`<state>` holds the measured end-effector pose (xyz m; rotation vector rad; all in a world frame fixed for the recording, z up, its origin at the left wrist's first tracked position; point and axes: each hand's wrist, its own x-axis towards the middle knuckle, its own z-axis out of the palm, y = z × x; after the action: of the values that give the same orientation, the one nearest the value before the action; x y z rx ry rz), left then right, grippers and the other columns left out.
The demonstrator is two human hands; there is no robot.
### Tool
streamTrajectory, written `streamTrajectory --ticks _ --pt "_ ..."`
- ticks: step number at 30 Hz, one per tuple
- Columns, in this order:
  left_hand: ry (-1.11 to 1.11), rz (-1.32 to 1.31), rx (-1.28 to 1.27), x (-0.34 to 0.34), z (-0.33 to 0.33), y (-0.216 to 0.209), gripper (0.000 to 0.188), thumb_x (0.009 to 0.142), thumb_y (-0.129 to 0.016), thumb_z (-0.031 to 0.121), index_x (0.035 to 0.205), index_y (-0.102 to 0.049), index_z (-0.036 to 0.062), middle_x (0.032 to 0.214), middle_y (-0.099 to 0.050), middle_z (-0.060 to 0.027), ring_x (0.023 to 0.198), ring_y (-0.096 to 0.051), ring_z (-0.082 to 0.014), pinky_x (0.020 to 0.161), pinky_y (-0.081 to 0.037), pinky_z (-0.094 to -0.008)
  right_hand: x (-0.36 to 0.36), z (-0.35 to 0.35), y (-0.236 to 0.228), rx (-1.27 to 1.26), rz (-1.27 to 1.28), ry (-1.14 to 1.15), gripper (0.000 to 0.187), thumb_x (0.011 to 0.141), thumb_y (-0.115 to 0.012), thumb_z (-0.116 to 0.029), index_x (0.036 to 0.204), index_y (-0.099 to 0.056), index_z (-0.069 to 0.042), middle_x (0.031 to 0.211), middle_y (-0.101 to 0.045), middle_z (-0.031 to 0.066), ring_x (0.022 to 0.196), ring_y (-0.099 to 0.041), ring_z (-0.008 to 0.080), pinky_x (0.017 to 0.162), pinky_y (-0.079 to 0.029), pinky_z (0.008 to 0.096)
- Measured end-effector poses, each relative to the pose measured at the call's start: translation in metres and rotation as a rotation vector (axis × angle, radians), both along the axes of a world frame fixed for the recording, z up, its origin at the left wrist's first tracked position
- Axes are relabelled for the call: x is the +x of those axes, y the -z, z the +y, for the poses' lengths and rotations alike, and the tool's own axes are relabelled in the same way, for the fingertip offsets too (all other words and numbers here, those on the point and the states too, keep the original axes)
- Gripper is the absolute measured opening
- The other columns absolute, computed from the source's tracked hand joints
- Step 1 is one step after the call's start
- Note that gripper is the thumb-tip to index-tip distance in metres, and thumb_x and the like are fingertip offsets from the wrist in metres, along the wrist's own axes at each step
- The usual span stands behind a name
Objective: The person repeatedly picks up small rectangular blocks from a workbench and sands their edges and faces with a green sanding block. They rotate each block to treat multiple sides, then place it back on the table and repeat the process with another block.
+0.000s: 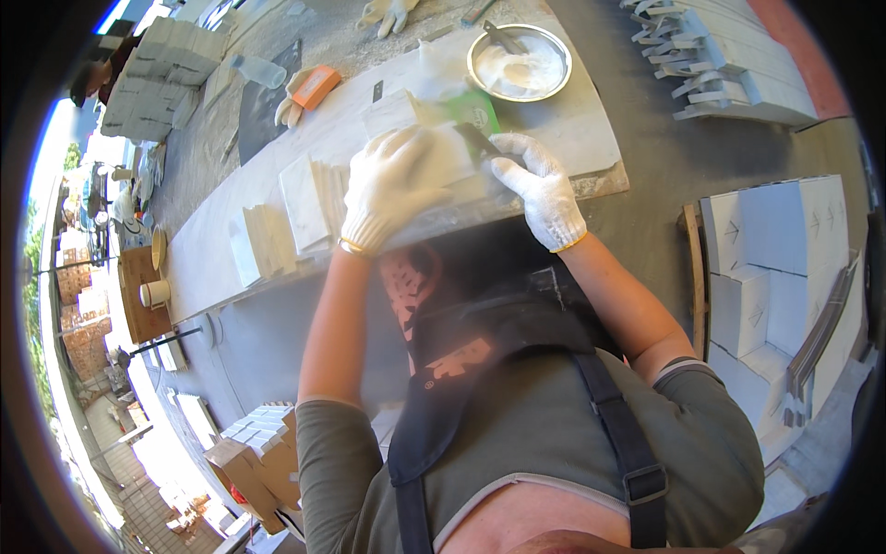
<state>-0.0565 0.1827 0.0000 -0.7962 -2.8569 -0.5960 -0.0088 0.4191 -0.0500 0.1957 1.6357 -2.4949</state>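
Observation:
My left hand (392, 185), in a white knit glove, is closed over a pale white tile (443, 157) at the near edge of the table; blur hides its fingertips. In my gloved right hand (543, 194) is a putty knife (475, 141), held between thumb and fingers. Its dark blade points left toward the tile. Just beyond the knife lies a green block-like piece (478, 109). Farther back, a metal bowl (565, 74) of white paste has another putty knife (503, 39) lying across its rim. White tiles (309, 198) stand in a row left of my left hand.
An orange block (316, 88) rests by a glove (288, 109) on the table (198, 268), near a clear bottle (258, 71). More gloves (388, 14) lie at the back. Stacked white pieces (738, 74) and a pallet load (775, 268) stand right. Another person (89, 81) is far left.

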Motion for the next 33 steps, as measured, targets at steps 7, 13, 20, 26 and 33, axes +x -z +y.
streamTrajectory --ticks 7,13,20,26,33 --pt "-0.042 -0.024 0.007 0.001 0.000 -0.001 0.082 0.065 -0.092 0.041 0.136 -0.067 0.0080 0.141 -0.066 -0.0151 0.132 -0.059 -0.0372 0.113 -0.046 -0.0487 -0.016 -0.010 0.009 0.831 0.844 0.169 0.031 0.087 -0.075 0.007 0.114 -0.076 -0.008 0.110 -0.077 0.0098 0.103 -0.076 0.0227 0.090 -0.061 0.0337" --pt "-0.038 -0.047 0.006 0.000 0.000 -0.003 0.082 0.064 -0.091 0.040 0.136 -0.067 0.0088 0.139 -0.067 -0.0144 0.131 -0.060 -0.0361 0.112 -0.047 -0.0480 -0.003 0.006 0.024 1.068 1.003 0.160 0.031 0.084 -0.077 0.006 0.112 -0.078 -0.009 0.108 -0.078 0.0131 0.101 -0.077 0.0302 0.088 -0.062 0.0365" --pt "-0.017 -0.005 -0.044 0.001 -0.003 0.002 0.083 0.070 -0.089 0.044 0.140 -0.064 0.0093 0.146 -0.061 -0.0174 0.139 -0.053 -0.0388 0.117 -0.041 -0.0521 0.039 0.050 0.024 1.052 0.671 0.071 0.020 0.091 -0.074 0.003 0.111 -0.077 -0.002 0.100 -0.078 0.0107 0.089 -0.076 0.0201 0.080 -0.060 0.0297" --pt "0.061 0.159 -0.182 0.024 0.018 0.004 0.090 0.081 -0.081 0.051 0.152 -0.051 0.0043 0.156 -0.051 -0.0240 0.148 -0.041 -0.0449 0.123 -0.030 -0.0584 0.040 0.072 0.006 0.454 0.136 0.208 0.020 0.100 -0.069 -0.003 0.119 -0.071 0.000 0.098 -0.075 0.0061 0.080 -0.070 0.0109 0.071 -0.059 0.0260" --pt "0.377 -0.143 0.307 0.074 0.056 -0.006 0.083 0.084 -0.083 0.040 0.150 -0.052 0.0012 0.152 -0.054 -0.0241 0.142 -0.050 -0.0446 0.120 -0.039 -0.0506 0.003 0.082 -0.027 0.408 0.101 0.274 0.025 0.100 -0.071 -0.011 0.123 -0.070 0.000 0.094 -0.074 0.0070 0.073 -0.069 0.0119 0.065 -0.055 0.0250"
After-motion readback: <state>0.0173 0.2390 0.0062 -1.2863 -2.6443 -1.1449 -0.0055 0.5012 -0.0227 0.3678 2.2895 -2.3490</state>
